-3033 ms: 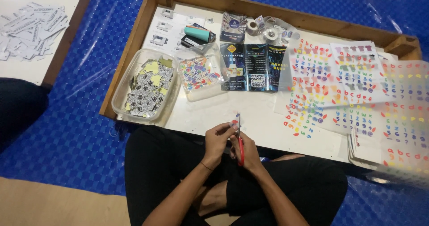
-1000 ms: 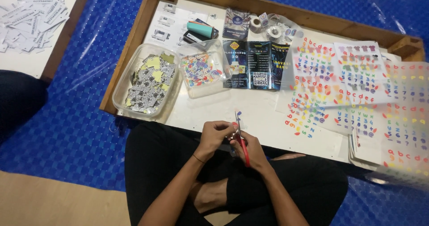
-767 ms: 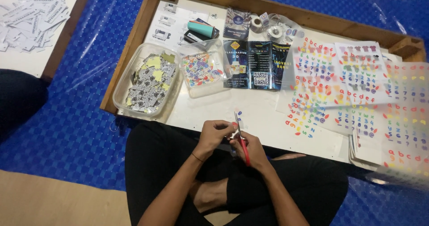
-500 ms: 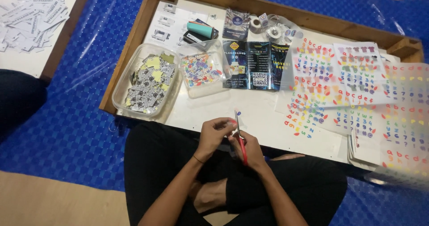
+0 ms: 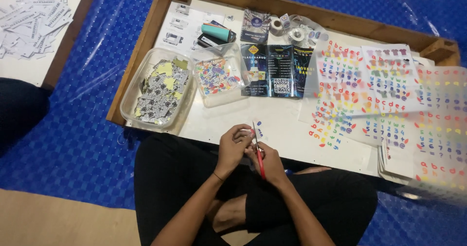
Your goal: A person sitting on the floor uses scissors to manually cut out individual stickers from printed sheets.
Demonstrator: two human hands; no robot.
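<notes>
Below, largest to smallest:
Floor cover: a shiny blue plastic sheet lies under everything, with the person sitting cross-legged on it in black clothes.
Work surface: a shallow white tray-table with a raised brown wooden rim stands in front of the person's knees.
Letter sheets: clear sheets of small coloured letter and number stickers overlap across the right half of the tray, some hanging past its right edge.
Paper pile: a heap of white printed paper strips lies on a separate white board at far left, well apart from the hands.
Big tub: a clear rectangular plastic container of black-and-white and yellow cut slips sits at the tray's left edge.
Small tub: a clear square plastic container of multicoloured cut stickers stands just beside it on the right.
Leaflets: dark printed leaflets lie side by side behind the hands, near the tape rolls at the back rim.
Left hand: left hand, fingers pinched together on a small piece whose detail is too small to tell, touching the blades.
Right hand: right hand, closed around the handles of the red-handled scissors, at the tray's near edge over the lap; blades point away from the person.
</notes>
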